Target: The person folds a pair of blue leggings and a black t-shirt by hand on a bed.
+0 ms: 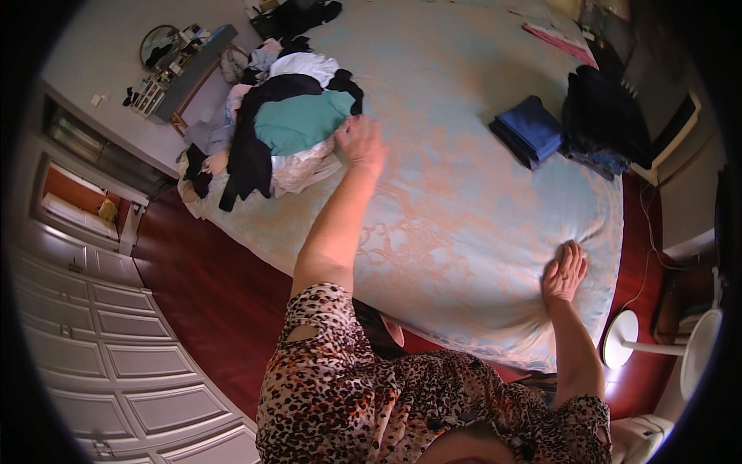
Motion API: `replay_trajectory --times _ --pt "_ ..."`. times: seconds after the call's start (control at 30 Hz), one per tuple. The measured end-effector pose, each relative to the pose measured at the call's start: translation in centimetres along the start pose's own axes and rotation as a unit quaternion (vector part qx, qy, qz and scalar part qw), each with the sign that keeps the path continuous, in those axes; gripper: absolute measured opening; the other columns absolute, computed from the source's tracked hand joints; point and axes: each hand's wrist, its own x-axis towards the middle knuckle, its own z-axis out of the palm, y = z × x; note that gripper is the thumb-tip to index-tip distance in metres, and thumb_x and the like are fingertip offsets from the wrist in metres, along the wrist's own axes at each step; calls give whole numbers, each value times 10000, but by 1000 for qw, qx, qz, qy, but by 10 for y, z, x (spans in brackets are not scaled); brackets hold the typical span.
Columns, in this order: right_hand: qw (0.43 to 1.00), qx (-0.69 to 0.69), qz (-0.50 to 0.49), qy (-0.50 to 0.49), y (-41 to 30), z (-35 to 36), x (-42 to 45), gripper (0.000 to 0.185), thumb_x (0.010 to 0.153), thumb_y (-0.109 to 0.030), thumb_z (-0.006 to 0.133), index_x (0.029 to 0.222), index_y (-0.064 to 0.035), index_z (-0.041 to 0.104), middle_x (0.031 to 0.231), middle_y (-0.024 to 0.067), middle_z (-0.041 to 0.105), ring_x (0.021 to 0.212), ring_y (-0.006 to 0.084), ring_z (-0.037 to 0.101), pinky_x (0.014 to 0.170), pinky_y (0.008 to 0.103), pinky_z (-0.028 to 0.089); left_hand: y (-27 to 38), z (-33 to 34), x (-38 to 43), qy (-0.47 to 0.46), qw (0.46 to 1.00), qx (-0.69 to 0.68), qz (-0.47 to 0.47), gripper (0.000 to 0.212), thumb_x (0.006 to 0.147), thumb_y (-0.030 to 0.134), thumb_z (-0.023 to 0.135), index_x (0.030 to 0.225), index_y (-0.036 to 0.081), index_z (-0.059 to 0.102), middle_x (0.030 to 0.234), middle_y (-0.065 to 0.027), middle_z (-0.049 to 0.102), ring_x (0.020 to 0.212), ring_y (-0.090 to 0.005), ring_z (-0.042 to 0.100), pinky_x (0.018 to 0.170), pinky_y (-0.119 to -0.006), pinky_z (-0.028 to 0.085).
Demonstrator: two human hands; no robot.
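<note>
My left hand (362,142) reaches to the right edge of a heap of loose clothes, beside a teal garment (301,120) and over a pale lace-like one (304,168); it is slightly blurred, with fingers spread. Black garments (250,136) and a white one (307,66) lie in the same heap. My right hand (565,272) rests palm down on the patterned bedspread (429,232) near the bed's right edge. Farther up on that side lie a folded blue garment (528,129) on top of dark cloth and a taller stack of black clothes (606,116).
Paneled cabinets (151,362) line the left side, along a dark red floor (214,284). A shelf (191,75) with small items is at upper left. Right of the bed are a white round-based stand (620,339) and a cable (649,232). A pink-and-white cloth (559,43) lies at the far right.
</note>
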Motion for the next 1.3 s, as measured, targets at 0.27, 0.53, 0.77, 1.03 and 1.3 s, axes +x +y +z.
replay_trajectory --times 0.27,0.53,0.77,1.03,1.3 --pt "999 -33 -7 -10 6 2 6 509 843 -220 467 1333 -88 427 1427 101 418 1372 274 333 1129 473 204 -199 40 -68 -122 964 -98 -216 368 981 193 370 1319 205 515 1319 -141 537 1207 -317 528 973 -422 452" --pt "994 -105 5 -36 27 0 3 515 884 -240 470 1372 -89 403 1443 96 403 1370 272 334 1104 471 257 -198 -23 -90 35 943 -103 -315 307 847 152 577 1130 167 695 1465 -117 392 1390 -276 296 1046 -370 375" --pt "983 -154 43 -85 34 5 2 508 930 -278 429 1396 -79 391 1486 94 360 1374 277 327 1089 499 276 -244 -1 -42 172 849 -365 -342 238 826 116 579 1025 48 691 1059 -179 667 1028 -339 624 848 -418 495" --pt "981 -162 -6 -111 -28 -5 20 397 894 -222 538 1262 -72 522 1215 129 540 1168 279 486 953 479 385 -92 -89 -97 289 699 -648 -90 146 879 -61 439 966 43 495 882 -151 596 773 -278 598 721 -395 482" --pt "536 714 172 -415 -164 -38 -70 447 978 -450 434 1005 -38 605 965 124 659 905 222 641 797 381 516 101 -94 -289 -68 646 -743 160 342 834 15 614 1153 28 492 974 -207 639 918 -374 649 767 -399 520"
